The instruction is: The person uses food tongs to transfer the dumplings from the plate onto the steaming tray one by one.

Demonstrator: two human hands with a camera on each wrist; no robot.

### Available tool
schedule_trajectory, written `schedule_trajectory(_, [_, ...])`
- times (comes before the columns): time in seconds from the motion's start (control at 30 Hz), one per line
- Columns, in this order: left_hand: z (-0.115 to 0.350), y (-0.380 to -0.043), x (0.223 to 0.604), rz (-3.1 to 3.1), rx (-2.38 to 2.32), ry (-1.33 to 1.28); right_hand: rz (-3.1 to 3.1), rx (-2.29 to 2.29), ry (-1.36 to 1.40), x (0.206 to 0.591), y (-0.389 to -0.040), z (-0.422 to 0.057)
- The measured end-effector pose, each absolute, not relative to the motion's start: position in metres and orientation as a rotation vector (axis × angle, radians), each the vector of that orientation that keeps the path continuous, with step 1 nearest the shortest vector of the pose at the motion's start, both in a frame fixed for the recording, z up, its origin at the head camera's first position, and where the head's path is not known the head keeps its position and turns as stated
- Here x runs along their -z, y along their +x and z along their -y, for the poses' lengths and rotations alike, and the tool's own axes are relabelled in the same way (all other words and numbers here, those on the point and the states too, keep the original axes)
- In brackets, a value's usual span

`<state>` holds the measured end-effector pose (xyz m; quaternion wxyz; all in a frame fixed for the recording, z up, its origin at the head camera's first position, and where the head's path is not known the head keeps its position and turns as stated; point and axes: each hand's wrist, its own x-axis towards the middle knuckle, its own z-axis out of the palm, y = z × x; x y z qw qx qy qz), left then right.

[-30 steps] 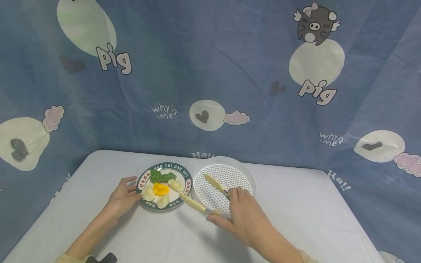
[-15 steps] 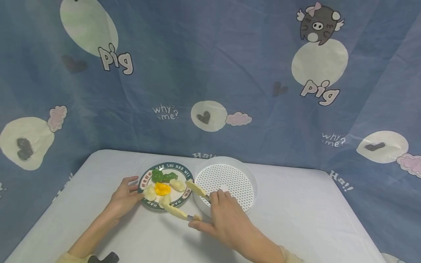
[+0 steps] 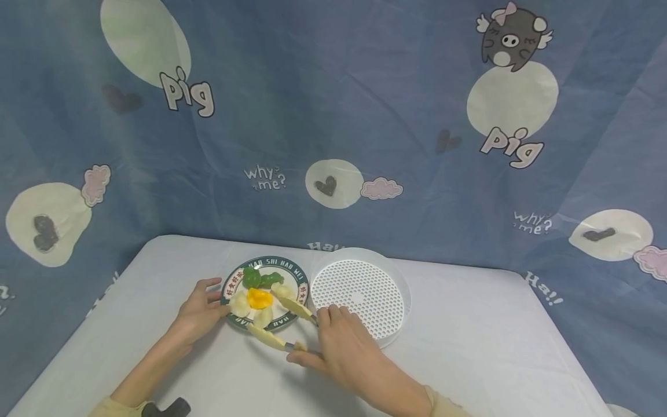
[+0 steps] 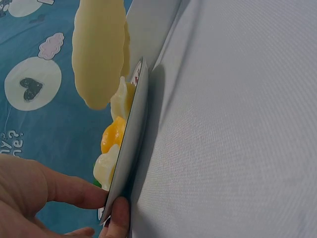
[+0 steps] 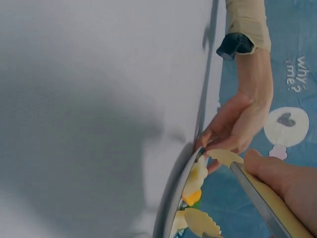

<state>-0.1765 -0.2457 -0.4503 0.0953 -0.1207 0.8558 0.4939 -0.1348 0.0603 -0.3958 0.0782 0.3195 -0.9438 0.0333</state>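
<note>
My left hand (image 3: 198, 313) pinches the near-left rim of a green-edged plate (image 3: 281, 265); in the left wrist view thumb and fingers (image 4: 120, 215) lie on either side of that rim. On the plate are an orange dumpling-shaped piece (image 3: 259, 298), pale ones (image 3: 240, 304) and green ones (image 3: 252, 278). My right hand (image 3: 346, 353) grips a pair of tongs (image 3: 295, 307) with cream, scalloped tips. The tips are spread: one overlaps the pale piece at the right of the plate, the other hangs by the near rim. Nothing is between them.
A round white tray with a perforated bottom (image 3: 359, 295) stands right beside the plate. The white-covered table (image 3: 469, 336) extends to the right. A blue printed cloth (image 3: 333, 116) hangs behind it.
My right hand has carried the spread tongs leftward from over the perforated tray to over the plate. My left hand keeps its hold on the plate rim.
</note>
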Motion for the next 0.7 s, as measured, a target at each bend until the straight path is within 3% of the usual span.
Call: schedule_trajectory(0.7, [0.246,-0.176,0.451,-2.533,-1.464,-0.374,2.922,-0.042,0.936,0.405,-0.14,-0.046])
